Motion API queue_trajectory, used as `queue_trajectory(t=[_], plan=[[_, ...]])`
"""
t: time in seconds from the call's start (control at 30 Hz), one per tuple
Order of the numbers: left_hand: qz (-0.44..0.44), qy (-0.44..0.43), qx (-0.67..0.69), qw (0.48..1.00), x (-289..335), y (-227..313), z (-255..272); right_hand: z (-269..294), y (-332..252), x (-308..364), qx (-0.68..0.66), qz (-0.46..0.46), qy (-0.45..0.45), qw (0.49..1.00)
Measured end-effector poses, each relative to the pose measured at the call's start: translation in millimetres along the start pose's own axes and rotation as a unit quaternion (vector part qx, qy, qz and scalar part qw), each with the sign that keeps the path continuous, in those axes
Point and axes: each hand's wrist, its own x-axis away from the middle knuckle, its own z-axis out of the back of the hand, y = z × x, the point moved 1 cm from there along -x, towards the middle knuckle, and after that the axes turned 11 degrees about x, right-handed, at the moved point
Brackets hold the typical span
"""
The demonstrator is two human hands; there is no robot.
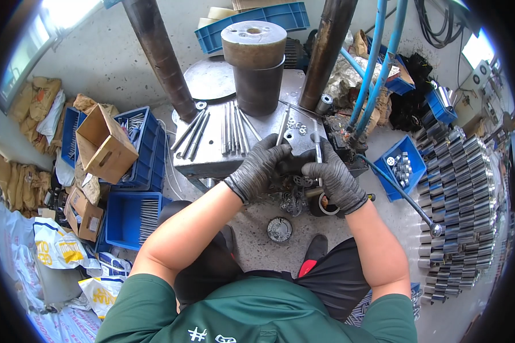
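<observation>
My left hand, in a dark grey glove, is closed on a slim metal rod that points up and away over the metal table. Gripped in my right hand, gloved the same way, is another short metal rod, nearly upright in the picture. Between and beyond the hands, several small metal rings or nuts lie loose on the table. To the left of them rest a row of long metal rods and a second, slanted group of darker rods. My fingertips are partly hidden.
A thick steel cylinder stands at the table's back between two dark columns. A lever with a ball end reaches out at right. Blue bins flank the table; stacked metal tubes stand far right. A small round can sits between my feet.
</observation>
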Motion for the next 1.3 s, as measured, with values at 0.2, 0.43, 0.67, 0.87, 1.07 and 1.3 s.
queue_trajectory(t=[0.2, 0.43, 0.67, 0.87, 1.07, 1.3], plan=[[-0.003, 0.018, 0.029, 0.999, -7.6, 9.2, 17.7, 5.3, -5.3, 0.8, 0.481, 0.225, 0.065, 0.845], [-0.03, 0.034, 0.05, 0.998, -10.2, 11.0, 24.9, -0.9, -21.3, 8.1, 0.602, 0.335, 0.108, 0.717], [-0.04, 0.038, 0.046, 0.997, -13.3, 7.4, 26.8, -4.2, -24.7, 8.3, 0.609, 0.349, 0.109, 0.704], [-0.04, 0.029, 0.04, 0.998, -13.7, 5.8, 26.2, -3.4, -22.9, 7.8, 0.616, 0.361, 0.111, 0.692], [-0.051, 0.01, -0.01, 0.999, -4.1, 12.4, 20.7, 1.5, -20.4, 6.3, 0.612, 0.338, 0.097, 0.708], [-0.078, -0.004, -0.145, 0.986, 2.4, 17.6, 23.8, 27.5, -22.0, -1.0, 0.452, 0.205, 0.092, 0.863]])
